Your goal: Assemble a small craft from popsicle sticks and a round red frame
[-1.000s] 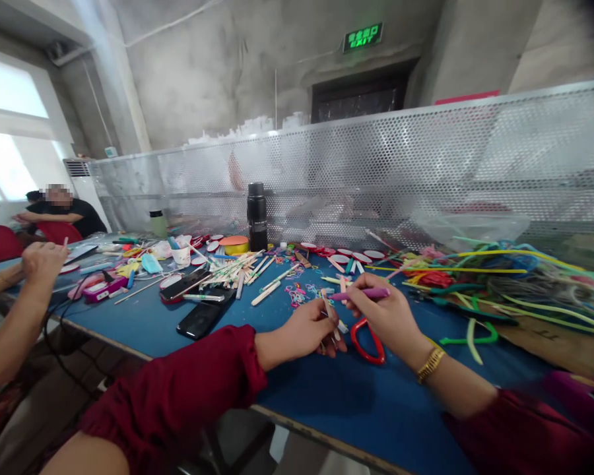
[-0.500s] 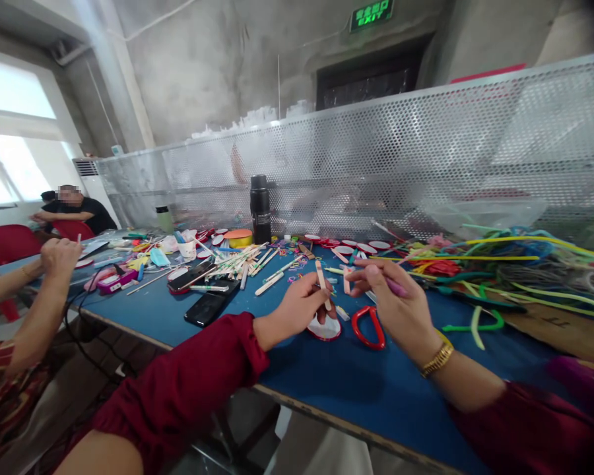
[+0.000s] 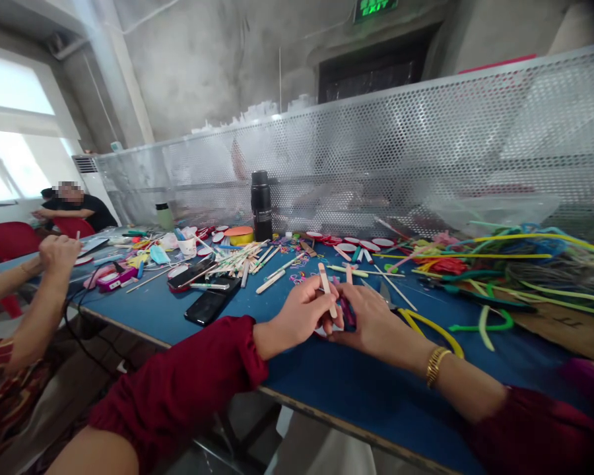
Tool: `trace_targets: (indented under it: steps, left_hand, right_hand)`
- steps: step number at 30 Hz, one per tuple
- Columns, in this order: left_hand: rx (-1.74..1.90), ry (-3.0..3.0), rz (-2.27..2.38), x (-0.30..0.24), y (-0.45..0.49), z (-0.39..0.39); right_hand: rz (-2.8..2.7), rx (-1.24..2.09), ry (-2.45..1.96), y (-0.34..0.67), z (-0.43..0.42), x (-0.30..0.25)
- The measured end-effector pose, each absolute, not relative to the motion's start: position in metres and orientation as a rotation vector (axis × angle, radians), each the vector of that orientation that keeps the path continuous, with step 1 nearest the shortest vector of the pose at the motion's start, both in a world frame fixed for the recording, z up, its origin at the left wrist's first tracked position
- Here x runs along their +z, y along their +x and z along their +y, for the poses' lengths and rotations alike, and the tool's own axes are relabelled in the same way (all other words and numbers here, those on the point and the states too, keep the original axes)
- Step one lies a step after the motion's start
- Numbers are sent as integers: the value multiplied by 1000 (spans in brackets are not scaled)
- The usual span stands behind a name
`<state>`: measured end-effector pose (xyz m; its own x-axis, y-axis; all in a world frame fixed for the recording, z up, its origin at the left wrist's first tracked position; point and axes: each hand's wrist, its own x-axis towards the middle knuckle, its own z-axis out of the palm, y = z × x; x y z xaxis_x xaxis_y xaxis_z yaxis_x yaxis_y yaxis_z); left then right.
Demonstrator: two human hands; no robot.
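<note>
Close together above the blue table (image 3: 297, 376), my two hands nearly touch. My left hand (image 3: 304, 310) pinches a flat pale wooden craft stick (image 3: 328, 290), which points up and away. My right hand (image 3: 371, 313) is closed around a slim purple pen-like object (image 3: 346, 309), mostly hidden by the fingers; its exact kind does not show. Another pale stick (image 3: 349, 273) stands out just behind the right fingers. Scissors with yellow handles (image 3: 433, 326) lie partly behind my right hand. Under the hands, a round disc is almost wholly covered.
A pile of paper sticks (image 3: 240, 260), phones (image 3: 212, 300) and a black bottle (image 3: 262, 206) are left of centre. Colourful pipe-like strips (image 3: 519, 264) heap up at right. A perforated metal screen (image 3: 376, 165) backs the table. Another person's hands (image 3: 59, 256) are at far left.
My right hand has moved left and down to meet my left hand, bringing the purple object along. It now hides the red loop, and the yellow handles have come into fuller view.
</note>
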<state>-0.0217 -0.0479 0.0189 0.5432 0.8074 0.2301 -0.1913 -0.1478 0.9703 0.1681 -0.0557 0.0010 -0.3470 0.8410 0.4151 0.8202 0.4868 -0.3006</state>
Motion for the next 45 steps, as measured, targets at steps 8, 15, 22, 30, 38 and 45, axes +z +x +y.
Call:
trace_targets:
  steps: [8,15,22,30,38,45]
  left_hand:
    - [930,1495,572,16,-19,-49]
    - [956,1497,554,19,-20,-50]
    - [923,1554,574,21,-20,-52]
    - [864,1597,597,11,-15,-46]
    - [912,1692,577,7,-14,-46]
    - [921,1719,562,5,-13,-45]
  right_hand:
    - [-2300,-15,-1330,171,-49,-2]
    - [-2337,-104,-1198,167,-50,-7]
    - [-2197,-84,-1325,177,-34,-2]
    - [-1460,269,-908,176,-62,37]
    - [-1632,155,-867,158,-82,30]
    - [-1620,-15,-944,156,-84,27]
